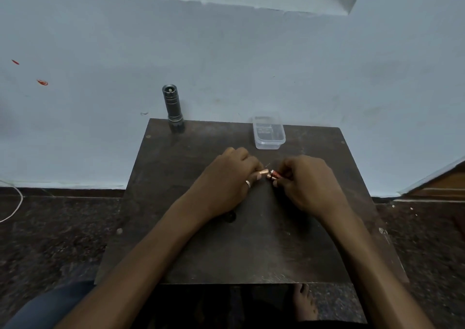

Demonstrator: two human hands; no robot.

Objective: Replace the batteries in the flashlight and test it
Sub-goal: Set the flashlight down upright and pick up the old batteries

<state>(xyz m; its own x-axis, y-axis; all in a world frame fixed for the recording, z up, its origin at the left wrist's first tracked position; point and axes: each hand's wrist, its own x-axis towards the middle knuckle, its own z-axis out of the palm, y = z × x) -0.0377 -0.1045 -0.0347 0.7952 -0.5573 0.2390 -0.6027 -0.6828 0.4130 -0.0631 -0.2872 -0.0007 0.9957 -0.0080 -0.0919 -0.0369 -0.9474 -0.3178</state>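
Holding batteries mid-swap: my left hand (226, 177) fingers (251, 164) pinch a copper battery (263, 171), right hand (309, 180) pinches a red battery (276, 174); next, I reckon, load the flashlight (173, 107).

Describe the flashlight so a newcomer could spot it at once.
Find the dark table against the pale wall. At its far left edge stands the flashlight, upright. It is grey metal and ribbed, unlike the clear plastic box further right.
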